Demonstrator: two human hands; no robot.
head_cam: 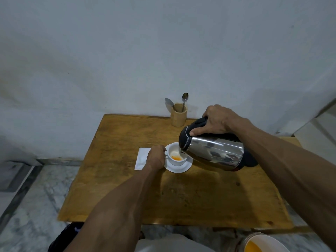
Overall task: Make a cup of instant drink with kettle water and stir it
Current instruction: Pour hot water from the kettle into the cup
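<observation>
Tipping the kettle [212, 151] with the right hand [216, 120] wrapped round its handle, spout just over the cup [177, 157] so water lands on the orange powder. Pinching the cup's handle with the left hand [156, 157] to keep it steady on the saucer [180, 169]. Leaving the spoons [184, 100] parked in the holder behind the cup for stirring later.

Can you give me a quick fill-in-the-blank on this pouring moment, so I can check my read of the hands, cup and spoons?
1. The right hand tilts the steel kettle by its black ____.
2. The left hand steadies the white cup, which stands on a white ____.
3. The powder in the cup is ____ in colour.
4. Two spoons stand in a wooden holder at the table's ____ edge.

Missing words: handle; saucer; orange; far
</observation>
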